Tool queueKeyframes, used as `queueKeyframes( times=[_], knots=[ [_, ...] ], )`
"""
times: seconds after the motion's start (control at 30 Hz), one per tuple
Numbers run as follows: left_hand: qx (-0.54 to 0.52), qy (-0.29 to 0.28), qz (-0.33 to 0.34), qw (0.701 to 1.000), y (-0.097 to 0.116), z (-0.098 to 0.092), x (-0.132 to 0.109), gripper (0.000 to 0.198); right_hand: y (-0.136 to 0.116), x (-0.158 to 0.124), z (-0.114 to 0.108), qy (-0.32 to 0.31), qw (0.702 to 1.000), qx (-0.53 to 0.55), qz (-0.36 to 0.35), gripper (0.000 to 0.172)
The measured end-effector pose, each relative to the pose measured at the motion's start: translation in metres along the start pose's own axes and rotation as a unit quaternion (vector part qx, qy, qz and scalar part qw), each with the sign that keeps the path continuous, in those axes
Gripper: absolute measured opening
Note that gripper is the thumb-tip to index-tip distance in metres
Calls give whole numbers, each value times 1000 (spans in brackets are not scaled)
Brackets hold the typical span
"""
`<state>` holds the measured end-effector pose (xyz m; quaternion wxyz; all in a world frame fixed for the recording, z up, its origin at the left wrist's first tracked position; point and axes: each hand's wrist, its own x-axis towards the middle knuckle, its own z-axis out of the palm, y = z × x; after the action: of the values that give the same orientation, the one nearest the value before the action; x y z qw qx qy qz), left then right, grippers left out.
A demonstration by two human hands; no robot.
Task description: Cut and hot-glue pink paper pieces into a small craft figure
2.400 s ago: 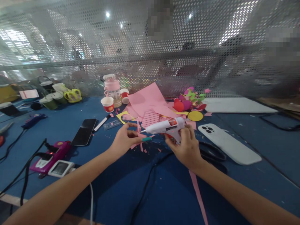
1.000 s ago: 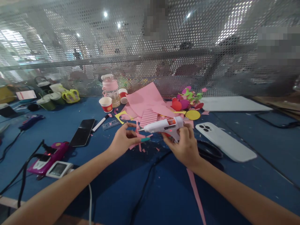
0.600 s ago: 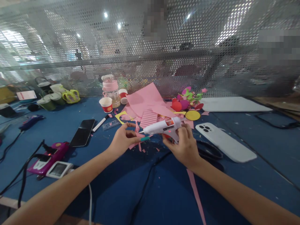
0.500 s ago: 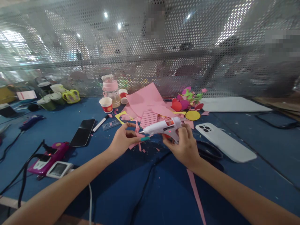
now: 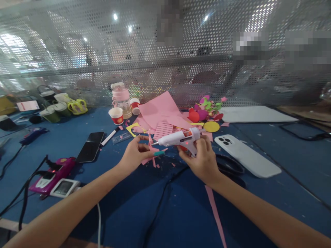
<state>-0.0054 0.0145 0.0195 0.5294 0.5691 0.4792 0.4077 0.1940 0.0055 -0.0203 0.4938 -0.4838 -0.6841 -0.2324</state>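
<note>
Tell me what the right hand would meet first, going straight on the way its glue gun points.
Most likely the pink paper strip at the left hand, met by the tip of the glue gun that the right hand holds; one view leaves depth unclear.

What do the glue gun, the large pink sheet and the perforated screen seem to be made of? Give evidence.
Glue gun: likely plastic, smooth, white and moulded; its nozzle, grey and shiny, looks metal. Large pink sheet: matt paper or thin foam, flat with straight edges. Perforated screen: probably metal, dull grey with regular holes.
</note>
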Motion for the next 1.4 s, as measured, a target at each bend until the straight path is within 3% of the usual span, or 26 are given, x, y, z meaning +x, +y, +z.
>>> queueKeyframes(
  times=[0.2, 0.37, 0.57, 0.83, 0.93, 1.03, 1.1, 1.13, 1.2, 1.27, 1.3, 1.4],
  knots=[
    [-33, -6, 2, 999, -4, -1, 3, 47, -1, 0, -1, -21, 1000, 13, 10, 23],
    [-19, 17, 0, 1000, 0, -1, 2, 44, 2, 5, 0, 1, 997, 22, 71, 27],
    [-44, 33, 16, 998, 4, 0, 0, 43, 9, 8, 11, -92, 980, -40, 171, 30],
    [-96, 44, 38, 994, 5, 0, -1, 45, 5, 9, 40, -145, 975, -96, 140, 35],
    [-118, 58, 49, 990, 5, -3, 1, 46, -5, 12, 33, -131, 981, -48, 131, 36],
    [-138, 68, 61, 986, 2, -5, 4, 45, -22, 17, 17, -125, 980, 97, 121, 26],
    [-139, 75, 66, 985, 0, -6, 4, 44, -36, 20, 8, -186, 943, 229, 155, 22],
    [-138, 78, 69, 985, 0, -6, 4, 43, -44, 21, 5, -252, 900, 309, 179, 24],
    [-141, 74, 70, 985, -1, -7, 3, 42, -57, 22, 5, -377, 774, 451, 237, 32],
    [-147, 64, 62, 985, 0, -6, 2, 43, -67, 22, 10, -411, 687, 525, 290, 38],
    [-148, 59, 55, 986, 0, -6, 1, 44, -69, 22, 13, -408, 666, 540, 314, 39],
    [-136, 53, 31, 989, 2, -5, 1, 46, -70, 20, 20, -386, 646, 541, 374, 40]
  ],
)
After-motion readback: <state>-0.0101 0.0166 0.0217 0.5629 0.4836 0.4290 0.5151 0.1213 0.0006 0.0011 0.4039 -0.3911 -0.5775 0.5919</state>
